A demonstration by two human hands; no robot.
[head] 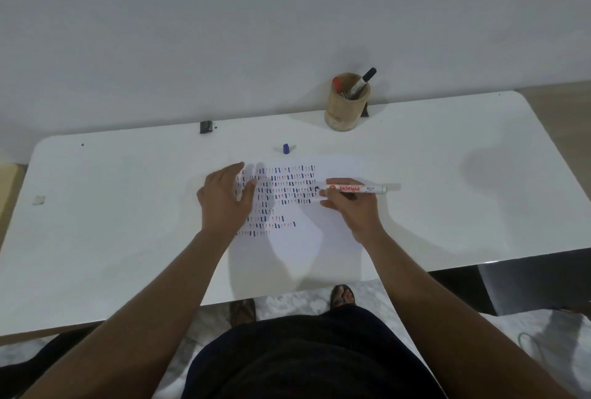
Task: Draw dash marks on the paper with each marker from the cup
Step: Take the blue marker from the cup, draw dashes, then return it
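A white sheet of paper (307,238) lies on the table, covered in rows of blue, red and dark dash marks. My right hand (350,206) grips a white marker (358,188) lying nearly level, its tip at the right end of a row of dashes. My left hand (225,202) rests flat on the paper's left side, fingers spread. A blue marker cap (286,148) stands on the table beyond the paper. A wooden cup (347,106) at the back holds a red-capped marker (338,86) and a black-capped marker (363,82).
The white table (112,222) stands against a pale wall. A small black clip (205,127) sits on its back edge, and a small pale scrap (38,200) lies at far left. My sandalled feet (342,295) show below the front edge.
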